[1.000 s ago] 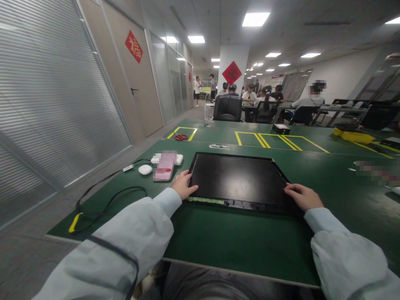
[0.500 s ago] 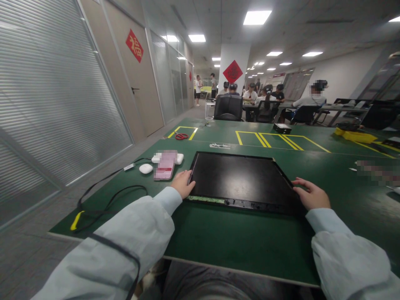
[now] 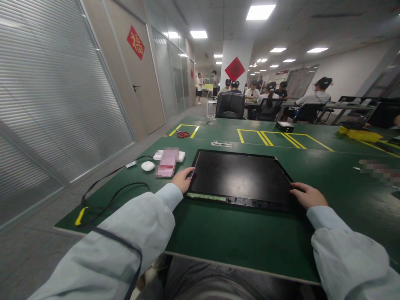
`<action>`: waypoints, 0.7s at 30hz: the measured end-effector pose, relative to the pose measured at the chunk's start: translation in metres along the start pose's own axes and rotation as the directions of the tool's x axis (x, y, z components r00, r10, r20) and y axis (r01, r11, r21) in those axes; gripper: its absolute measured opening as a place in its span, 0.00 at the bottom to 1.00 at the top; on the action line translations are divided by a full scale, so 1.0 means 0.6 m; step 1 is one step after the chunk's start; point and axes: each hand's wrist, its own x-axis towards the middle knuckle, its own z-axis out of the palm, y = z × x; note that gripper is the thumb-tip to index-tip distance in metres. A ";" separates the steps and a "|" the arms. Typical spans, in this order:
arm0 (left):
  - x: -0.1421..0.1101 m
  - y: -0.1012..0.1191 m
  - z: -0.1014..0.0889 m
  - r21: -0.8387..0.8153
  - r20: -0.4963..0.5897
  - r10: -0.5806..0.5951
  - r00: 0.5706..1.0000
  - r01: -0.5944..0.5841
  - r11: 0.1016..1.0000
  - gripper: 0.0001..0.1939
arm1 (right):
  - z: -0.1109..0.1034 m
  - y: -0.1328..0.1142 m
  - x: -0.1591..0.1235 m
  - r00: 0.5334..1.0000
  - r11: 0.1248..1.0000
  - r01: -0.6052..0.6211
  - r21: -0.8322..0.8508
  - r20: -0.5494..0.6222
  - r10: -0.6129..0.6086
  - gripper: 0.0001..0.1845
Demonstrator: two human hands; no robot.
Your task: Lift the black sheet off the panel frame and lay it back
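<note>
In front of me a black flat screen panel [image 3: 240, 173] lies on the green table [image 3: 237, 237], with a green strip along the left part of its near edge. My left hand [image 3: 183, 180] grips the panel's left side, thumb over the rim and fingers at the outer edge. At the opposite side my right hand [image 3: 308, 195] holds the right edge between thumb and fingers. The undersides of the fingers are hidden, and I cannot tell whether the panel is slightly raised.
Left of the panel lie a pink phone [image 3: 166, 163], a white rounded case [image 3: 148, 166] and a black cord [image 3: 125, 189]. Red-handled scissors [image 3: 183, 134], a small black box [image 3: 284, 126] and a yellow item [image 3: 359, 134] sit farther back. Several people sit beyond.
Both hands have closed more firmly round the panel's side edges, with the right thumb now over the rim. The view has shifted slightly; the panel stays in nearly the same place.
</note>
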 end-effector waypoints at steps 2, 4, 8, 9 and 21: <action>-0.005 0.008 -0.006 -0.087 0.003 0.005 1.000 -0.005 0.996 0.31 | 0.002 0.005 0.002 1.000 1.000 0.011 -0.008 -0.005 -0.011 0.21; -0.008 0.016 -0.010 -0.211 0.001 -0.014 1.000 0.014 0.977 0.30 | 0.003 0.008 0.004 1.000 1.000 0.004 -0.028 -0.004 -0.004 0.22; -0.007 0.027 -0.014 -0.535 0.045 -0.056 0.997 0.071 0.842 0.29 | 0.004 0.013 0.008 0.999 0.998 0.036 -0.043 0.012 -0.035 0.20; -0.006 0.029 -0.015 -0.588 0.044 -0.053 0.998 0.069 0.806 0.28 | 0.004 0.014 0.009 0.999 0.998 0.042 -0.044 0.014 -0.041 0.19; -0.010 0.049 -0.020 -0.818 0.081 -0.294 0.952 0.232 0.527 0.21 | 0.000 0.002 0.007 0.999 0.998 0.026 -0.049 0.033 -0.025 0.19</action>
